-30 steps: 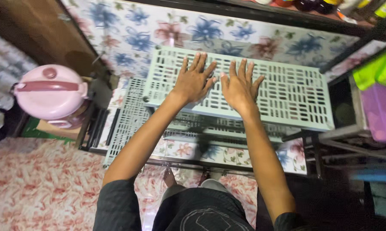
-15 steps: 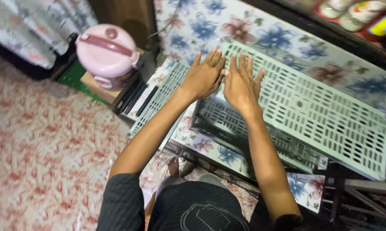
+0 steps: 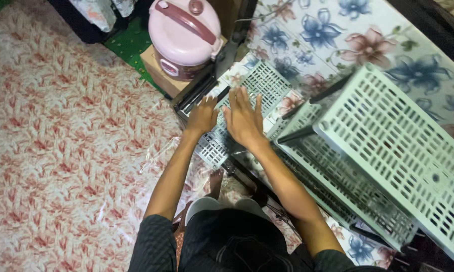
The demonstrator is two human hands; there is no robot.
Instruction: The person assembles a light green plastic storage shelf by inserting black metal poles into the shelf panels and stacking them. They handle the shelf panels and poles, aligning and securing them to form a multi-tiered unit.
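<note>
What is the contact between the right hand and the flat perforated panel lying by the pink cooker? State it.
Touching. The head view shows the right hand palm-down, fingers spread, on the flat perforated panel, no gap visible.

Matt slotted plastic shelf panel [image 3: 247, 108], glossy pink plastic cooker [image 3: 185, 32], shiny floral vinyl flooring [image 3: 61, 141].

The floor [image 3: 61, 141] has a red and white leaf pattern. A flowered cloth [image 3: 337, 35] covers the bench. A pink rice cooker [image 3: 186, 35] stands on a box [image 3: 159, 70].
</note>
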